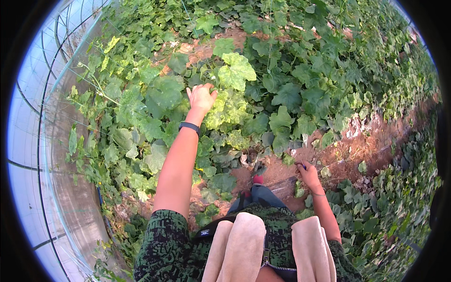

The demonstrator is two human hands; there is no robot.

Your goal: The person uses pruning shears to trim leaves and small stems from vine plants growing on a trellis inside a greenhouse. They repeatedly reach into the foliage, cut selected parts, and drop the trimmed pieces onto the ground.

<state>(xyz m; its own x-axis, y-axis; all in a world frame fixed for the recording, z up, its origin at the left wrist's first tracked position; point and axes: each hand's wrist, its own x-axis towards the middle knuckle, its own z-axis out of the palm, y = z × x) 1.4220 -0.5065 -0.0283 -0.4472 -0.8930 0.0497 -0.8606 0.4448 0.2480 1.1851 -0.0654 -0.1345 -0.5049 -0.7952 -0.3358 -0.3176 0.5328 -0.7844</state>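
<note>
My left hand (202, 97) is stretched out among the broad lobed leaves of a climbing gourd-like vine. Its fingers are spread, and I see nothing held in them. A pale yellow-green mottled leaf (236, 71) stands just right of the hand, with more yellowed leaves (227, 109) beside and below the wrist. Lower down at my right side, my right hand (309, 175) is closed around a small tool with a blue part (304, 167). Most of that tool is hidden by my fingers, so its kind is unclear. Bare reddish soil (278, 169) lies beyond this hand.
Thin green trellis strings (270, 38) hang among the vines. Plastic greenhouse sheeting (28, 141) on curved hoops bounds the left side. A soil path (370, 141) with dry leaves runs right, between dense vine rows (398, 218). A beige towel (243, 243) hangs over my chest.
</note>
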